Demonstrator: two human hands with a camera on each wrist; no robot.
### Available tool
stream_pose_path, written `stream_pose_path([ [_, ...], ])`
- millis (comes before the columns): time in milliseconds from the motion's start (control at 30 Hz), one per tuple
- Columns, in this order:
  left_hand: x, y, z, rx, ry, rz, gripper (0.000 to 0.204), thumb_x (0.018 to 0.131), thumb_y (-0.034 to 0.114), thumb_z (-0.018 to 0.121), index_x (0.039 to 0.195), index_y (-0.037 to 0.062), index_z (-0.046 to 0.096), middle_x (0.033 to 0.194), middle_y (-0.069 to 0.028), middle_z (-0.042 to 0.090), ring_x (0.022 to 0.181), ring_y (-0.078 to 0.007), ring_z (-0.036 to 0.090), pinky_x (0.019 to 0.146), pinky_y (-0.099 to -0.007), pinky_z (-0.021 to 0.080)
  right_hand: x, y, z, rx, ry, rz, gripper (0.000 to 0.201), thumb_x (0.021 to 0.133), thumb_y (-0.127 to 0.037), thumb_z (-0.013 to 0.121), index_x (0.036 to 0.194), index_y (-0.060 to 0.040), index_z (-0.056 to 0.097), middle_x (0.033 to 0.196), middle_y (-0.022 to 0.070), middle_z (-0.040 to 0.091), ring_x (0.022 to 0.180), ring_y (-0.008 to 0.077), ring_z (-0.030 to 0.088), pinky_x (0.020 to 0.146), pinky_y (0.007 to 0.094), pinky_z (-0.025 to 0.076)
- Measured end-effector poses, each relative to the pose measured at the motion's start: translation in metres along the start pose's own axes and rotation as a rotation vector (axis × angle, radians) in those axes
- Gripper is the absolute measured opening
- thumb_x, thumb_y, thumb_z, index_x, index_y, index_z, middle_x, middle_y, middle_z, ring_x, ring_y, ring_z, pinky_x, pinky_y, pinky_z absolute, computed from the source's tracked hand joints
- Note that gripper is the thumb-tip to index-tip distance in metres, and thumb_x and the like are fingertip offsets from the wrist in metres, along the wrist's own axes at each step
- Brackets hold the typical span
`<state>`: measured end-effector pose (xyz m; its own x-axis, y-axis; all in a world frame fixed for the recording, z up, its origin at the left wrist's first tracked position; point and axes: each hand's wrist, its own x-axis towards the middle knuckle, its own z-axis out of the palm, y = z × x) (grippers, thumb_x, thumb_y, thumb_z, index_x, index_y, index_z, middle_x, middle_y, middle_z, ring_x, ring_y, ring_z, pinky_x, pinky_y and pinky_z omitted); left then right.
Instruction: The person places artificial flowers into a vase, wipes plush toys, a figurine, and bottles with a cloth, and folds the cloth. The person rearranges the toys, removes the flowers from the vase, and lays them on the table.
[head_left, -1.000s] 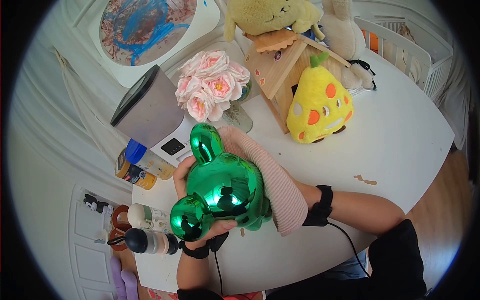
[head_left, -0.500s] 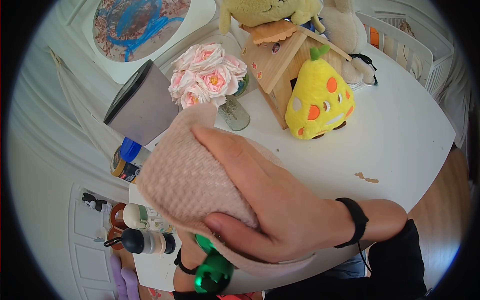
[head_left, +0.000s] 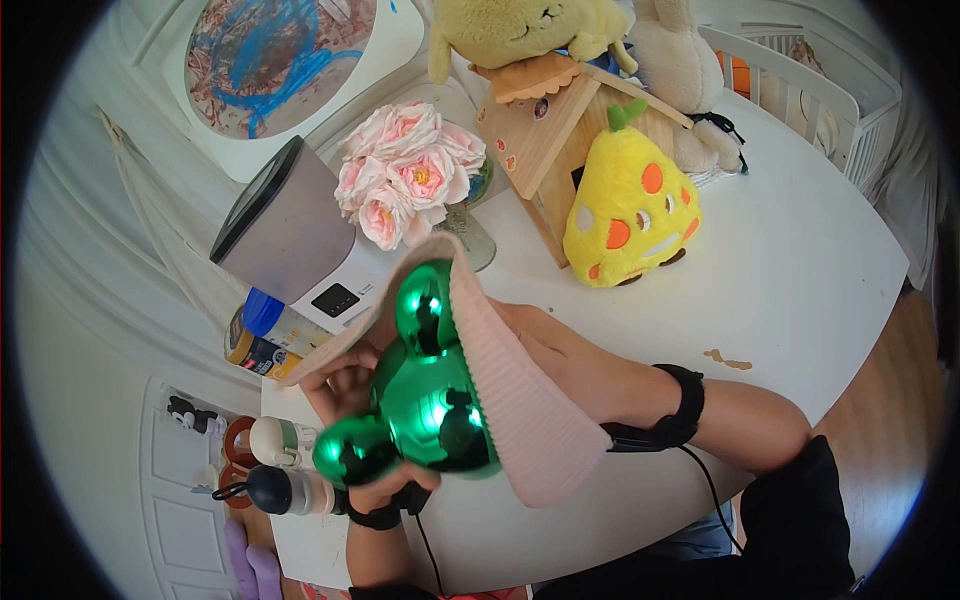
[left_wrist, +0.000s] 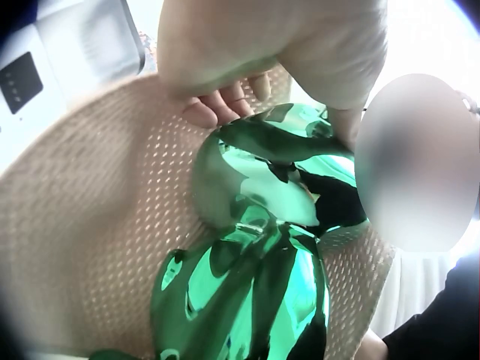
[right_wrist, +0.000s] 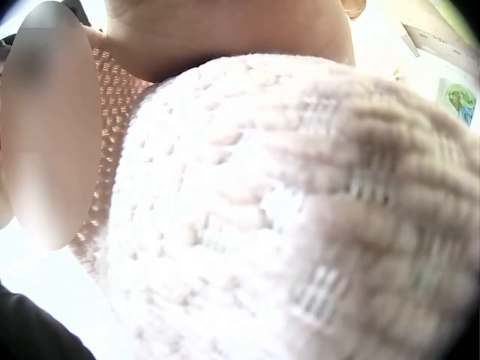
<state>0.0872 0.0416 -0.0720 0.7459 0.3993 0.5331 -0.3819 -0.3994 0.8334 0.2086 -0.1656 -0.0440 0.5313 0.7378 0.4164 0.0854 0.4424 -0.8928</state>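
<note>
A shiny green figurine (head_left: 430, 405) with round knobs on its head is held over the table, tilted, in the head view. My left hand (head_left: 345, 390) grips it from the left, thumb below and fingers above. In the left wrist view the fingertips (left_wrist: 225, 105) curl over the figurine's glossy surface (left_wrist: 247, 180). A pink waffle-weave cloth (head_left: 520, 400) wraps round the figurine's far and right sides. Behind that cloth is my right hand (head_left: 540, 350), holding it against the figurine, its fingers mostly hidden. Close up, the cloth (right_wrist: 247, 202) fills the right wrist view.
On the white table (head_left: 800, 270) stand a grey-and-white appliance (head_left: 290, 220), pink flowers (head_left: 410, 170) in a glass vase, a wooden house (head_left: 545, 140) and a yellow pear plush (head_left: 635, 205). Jars (head_left: 255, 345) and bottles (head_left: 280, 490) stand along the left edge.
The cloth and right hand came over the figurine's front, covering most of it, then swung back to its right and far side. The figurine dipped and rose again, still in my left hand.
</note>
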Motion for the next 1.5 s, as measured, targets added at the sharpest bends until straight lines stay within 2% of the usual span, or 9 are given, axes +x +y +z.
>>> stream_pose_path([
  [100, 0.006, -0.004, -0.013, -0.059, -0.121, -0.085, 0.116, 0.057, 0.051, 0.096, 0.145, 0.0028, 0.036, 0.136, -0.0082, 0.05, 0.126, -0.0226, 0.051, 0.108, -0.0405, 0.041, -0.001, -0.005, 0.005, -0.09, 0.067, 0.014, 0.059, 0.109, -0.05, 0.03, 0.126, 0.0042, 0.049, 0.099, 0.0158, 0.064, 0.089, 0.0224, 0.063, 0.083, 0.0325, 0.05],
  [200, 0.013, 0.014, -0.004, -0.101, -0.225, 0.064, 0.063, 0.095, 0.039, 0.067, 0.139, -0.002, 0.047, 0.136, -0.0113, 0.057, 0.122, -0.0215, 0.056, 0.106, -0.0371, 0.043, -0.001, -0.003, 0.011, -0.074, 0.136, 0.012, 0.057, 0.109, -0.043, 0.034, 0.14, 0.0052, 0.036, 0.115, 0.0227, 0.059, 0.107, 0.0326, 0.059, 0.099, 0.0384, 0.045],
  [400, 0.009, 0.044, 0.012, -0.291, 0.059, -0.322, 0.062, 0.106, 0.039, 0.034, 0.152, -0.0021, 0.034, 0.154, -0.0142, 0.041, 0.139, -0.0254, 0.044, 0.118, -0.0384, 0.029, -0.013, 0.028, 0.044, -0.507, 0.179, -0.42, 0.073, 0.102, -0.035, 0.048, 0.153, 0.0088, 0.02, 0.155, 0.0332, 0.025, 0.143, 0.0462, 0.027, 0.119, 0.0517, 0.02],
  [567, 0.006, -0.003, -0.02, -0.013, 0.25, -0.24, 0.049, 0.109, 0.028, 0.041, 0.149, 0.0, 0.039, 0.143, -0.0112, 0.051, 0.128, -0.0251, 0.051, 0.11, -0.0409, 0.039, -0.015, 0.022, 0.041, -0.702, 0.03, -0.427, 0.076, 0.101, -0.038, 0.042, 0.153, 0.0122, 0.019, 0.161, 0.027, 0.022, 0.148, 0.0445, 0.023, 0.12, 0.0498, 0.018],
  [700, 0.0, -0.003, -0.031, 0.921, 0.047, 0.232, 0.067, 0.101, 0.044, 0.059, 0.145, -0.0009, 0.036, 0.136, -0.0132, 0.051, 0.124, -0.0255, 0.051, 0.106, -0.0411, 0.041, -0.01, 0.014, 0.034, -0.576, -0.025, -0.492, 0.07, 0.1, -0.034, 0.045, 0.154, 0.0069, 0.026, 0.161, 0.0243, 0.025, 0.149, 0.0419, 0.023, 0.12, 0.054, 0.018],
  [1067, -0.019, 0.022, 0.014, -0.008, -0.084, 0.139, 0.093, 0.083, 0.057, 0.075, 0.14, 0.0004, 0.03, 0.133, -0.0151, 0.048, 0.123, -0.0263, 0.051, 0.105, -0.041, 0.04, 0.006, -0.005, 0.021, -0.612, 0.02, -0.619, 0.064, 0.099, -0.031, 0.049, 0.149, 0.0075, 0.038, 0.152, 0.026, 0.041, 0.138, 0.0414, 0.043, 0.112, 0.0451, 0.036],
  [1267, -0.015, 0.04, 0.031, -0.282, -0.125, 0.013, 0.116, 0.061, 0.054, 0.093, 0.137, 0.0032, 0.022, 0.134, -0.0184, 0.044, 0.123, -0.0276, 0.049, 0.106, -0.0413, 0.038, 0.003, -0.02, -0.003, -0.058, -0.126, 0.217, 0.058, 0.105, -0.047, 0.043, 0.12, 0.0058, 0.062, 0.11, 0.0186, 0.069, 0.096, 0.0256, 0.066, 0.089, 0.0364, 0.05],
  [1400, -0.003, 0.024, 0.012, 0.196, -0.305, 0.387, 0.119, 0.057, 0.022, 0.098, 0.142, 0.0074, 0.017, 0.142, -0.0231, 0.041, 0.128, -0.0312, 0.048, 0.108, -0.0437, 0.038, 0.014, 0.015, -0.007, 0.215, -0.067, 0.288, 0.06, 0.106, -0.05, 0.04, 0.111, 0.0034, 0.067, 0.104, 0.0105, 0.071, 0.092, 0.0156, 0.064, 0.085, 0.0306, 0.05],
  [1500, 0.008, 0.023, 0.015, 0.116, -0.278, 0.324, 0.13, 0.059, 0.019, 0.097, 0.152, 0.0083, 0.007, 0.148, -0.0258, 0.037, 0.132, -0.0316, 0.048, 0.108, -0.0437, 0.042, 0.017, 0.03, -0.002, 0.425, 0.032, 0.297, 0.058, 0.107, -0.048, 0.04, 0.112, 0.0028, 0.067, 0.104, 0.0069, 0.071, 0.091, 0.0124, 0.064, 0.083, 0.0292, 0.05],
])
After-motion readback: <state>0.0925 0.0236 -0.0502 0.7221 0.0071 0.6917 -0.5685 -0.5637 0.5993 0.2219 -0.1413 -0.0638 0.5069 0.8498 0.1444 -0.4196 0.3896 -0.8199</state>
